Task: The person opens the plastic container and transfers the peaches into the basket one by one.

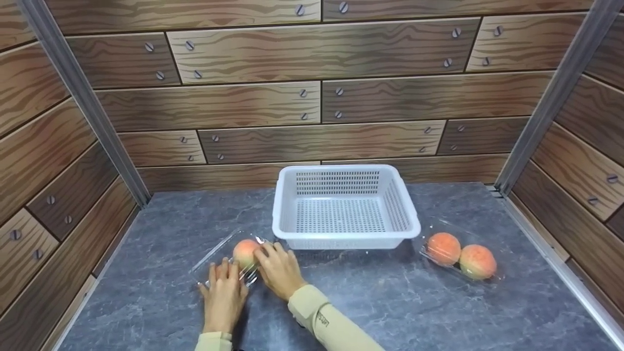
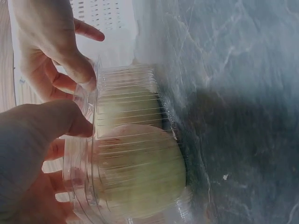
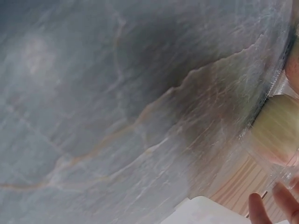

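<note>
Left of the basket (image 1: 348,243), the clear box (image 2: 126,72) of peaches (image 1: 245,252) points its long axis slantwise toward it, left hand (image 1: 223,295) and right hand (image 1: 280,269) both pinching its rim.

Clear ribbed plastic pack (image 2: 126,77) is set rim-up and at a slant on the left part of the table (image 1: 146,263), two peaches (image 2: 140,172) seated side by side inside, undersides yellow-green, one blushed orange-pink on top, the other mostly covered from above, closure unconfirmed.
</note>
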`<state>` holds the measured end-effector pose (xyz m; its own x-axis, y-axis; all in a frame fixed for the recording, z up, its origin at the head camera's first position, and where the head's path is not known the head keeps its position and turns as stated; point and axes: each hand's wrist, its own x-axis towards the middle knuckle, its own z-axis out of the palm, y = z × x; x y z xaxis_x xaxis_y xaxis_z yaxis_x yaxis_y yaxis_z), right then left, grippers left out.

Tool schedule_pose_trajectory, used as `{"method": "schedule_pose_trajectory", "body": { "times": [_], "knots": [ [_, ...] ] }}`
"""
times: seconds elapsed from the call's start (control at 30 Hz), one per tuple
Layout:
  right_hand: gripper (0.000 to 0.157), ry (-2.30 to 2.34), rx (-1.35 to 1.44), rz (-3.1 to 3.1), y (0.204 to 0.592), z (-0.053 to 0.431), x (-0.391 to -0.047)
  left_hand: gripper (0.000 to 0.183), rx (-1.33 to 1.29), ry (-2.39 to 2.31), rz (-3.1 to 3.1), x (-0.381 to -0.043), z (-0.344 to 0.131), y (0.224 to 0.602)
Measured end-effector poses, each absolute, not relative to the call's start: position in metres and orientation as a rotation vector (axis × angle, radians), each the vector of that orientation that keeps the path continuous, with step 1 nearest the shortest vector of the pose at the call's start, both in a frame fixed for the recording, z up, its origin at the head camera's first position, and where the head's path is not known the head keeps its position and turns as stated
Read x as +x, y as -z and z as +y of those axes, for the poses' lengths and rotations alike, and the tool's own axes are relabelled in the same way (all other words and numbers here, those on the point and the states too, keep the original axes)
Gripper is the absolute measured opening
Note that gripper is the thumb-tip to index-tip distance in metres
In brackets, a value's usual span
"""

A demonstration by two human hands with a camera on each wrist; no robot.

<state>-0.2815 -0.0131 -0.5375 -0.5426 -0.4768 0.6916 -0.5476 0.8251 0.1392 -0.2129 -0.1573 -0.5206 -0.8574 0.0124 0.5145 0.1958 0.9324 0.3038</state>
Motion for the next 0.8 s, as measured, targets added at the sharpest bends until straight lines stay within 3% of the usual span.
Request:
{"method": "schedule_pose_trajectory", "body": {
  "times": [0.5,0.8],
  "knots": [
    [0.028,-0.04,0.686,-2.218,0.5387,-0.0187,-0.2829,0.04,-0.086,0.43,-2.549,-0.2142,-0.1496,0.5244],
    [0.038,-0.121,0.679,-2.17,0.5388,-0.0171,-0.2868,0.045,-0.127,0.413,-2.514,-0.2181,-0.1506,0.5294]
  ]
}}
